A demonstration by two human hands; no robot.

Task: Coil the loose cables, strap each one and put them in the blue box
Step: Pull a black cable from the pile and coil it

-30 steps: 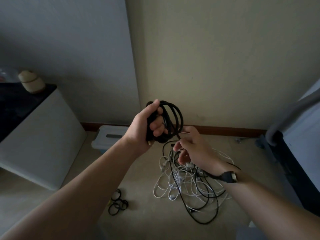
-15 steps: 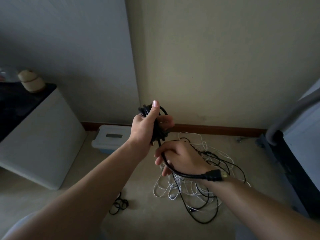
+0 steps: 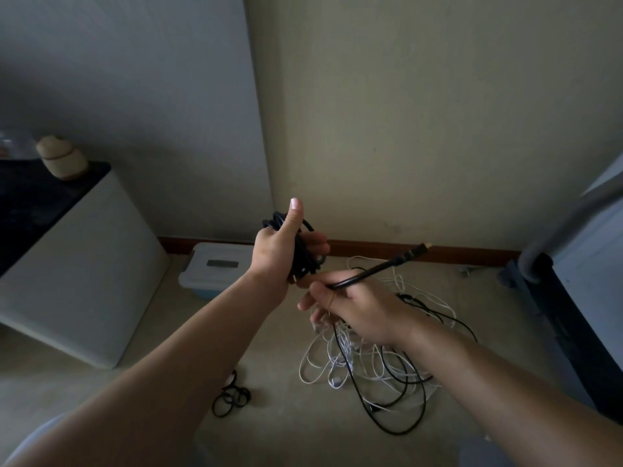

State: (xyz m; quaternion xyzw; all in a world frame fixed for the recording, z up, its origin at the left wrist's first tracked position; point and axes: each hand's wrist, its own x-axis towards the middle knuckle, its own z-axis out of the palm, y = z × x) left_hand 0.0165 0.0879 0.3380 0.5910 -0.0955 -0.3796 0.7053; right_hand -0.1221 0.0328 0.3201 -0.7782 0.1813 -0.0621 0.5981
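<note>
Black coil: black coiled cable (image 3: pixel 305 261), bunched into a tight upright hank in the left hand (image 3: pixel 274 254), held clear above the beige floor (image 3: pixel 286 429).
Left fingers: fingers (image 3: pixel 317 238) curled round the hank from its far side. Thumb straight, pointing up across the near side. Loops show above the fist.
Right fingers: right hand (image 3: pixel 360 311) sits just below and to the right of the left. Thumb and forefinger pinch the same cable's free tail. Cannot tell whether the lower fingers touch anything.
Free tail: black plug end (image 3: pixel 416 252) sticks out up and to the right past the right hand, pale tip toward the brown skirting board (image 3: pixel 472 255).
Floor pile: tangle of white and black loose cables (image 3: pixel 371 362) on the floor under the right hand and wrist.
Straps: cluster of black ring-shaped straps (image 3: pixel 231 397) on the floor by the left forearm, apart from the pile.
Box: blue plastic box with a white lid (image 3: pixel 219 267), lid on, against the skirting, beyond the left wrist.
Counter: white cabinet with a dark top (image 3: pixel 84 264) at left, carrying a tan lidded jar (image 3: pixel 62 158).
Change, 0.5 s: the plug end lay back over the right wrist and now points forward past the hand.
Change, 1.0 s: the coil was an open loop and is now closed in the fist. Box and straps unmoved.
</note>
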